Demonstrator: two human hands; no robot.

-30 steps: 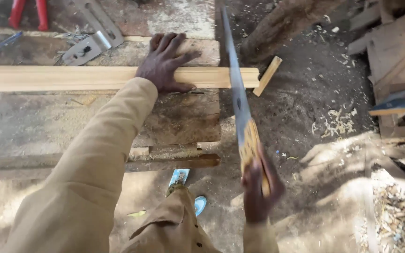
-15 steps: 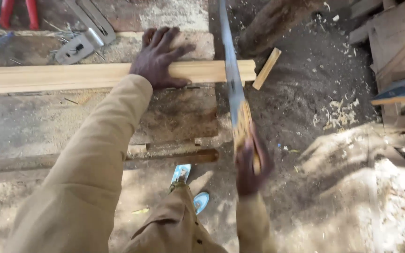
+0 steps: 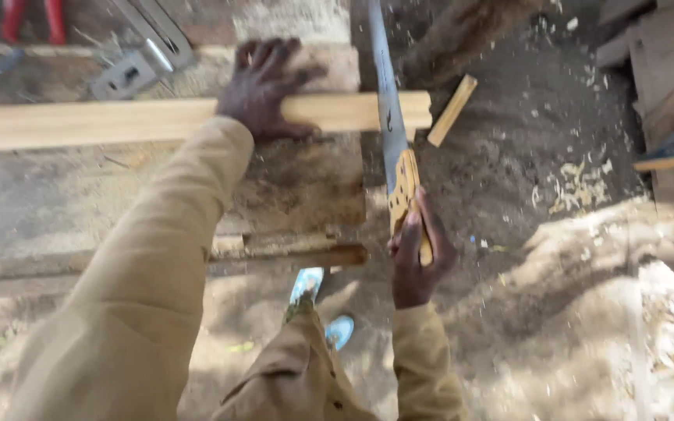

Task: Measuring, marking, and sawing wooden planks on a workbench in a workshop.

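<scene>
Left hand (image 3: 263, 90) spread flat, fingers wide, pressing down on the long pale wooden plank (image 3: 118, 122) lying across the worn, dusty wooden surface (image 3: 290, 191). Right hand (image 3: 417, 251) wrapped tight round the yellowish wooden handle of the grey-bladed handsaw (image 3: 388, 117), whose blade crosses the plank close to its right end, just beside the left fingertips. A short pale wood offcut (image 3: 452, 110) sits tilted just past the plank's end. A grey metal square (image 3: 138, 62) rests behind the plank.

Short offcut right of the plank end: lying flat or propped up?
Cannot tell for sure. The offcut lies slanted just past the end of the plank, right of the saw; whether it rests on dirt or leans on the bench edge is unclear.
</scene>
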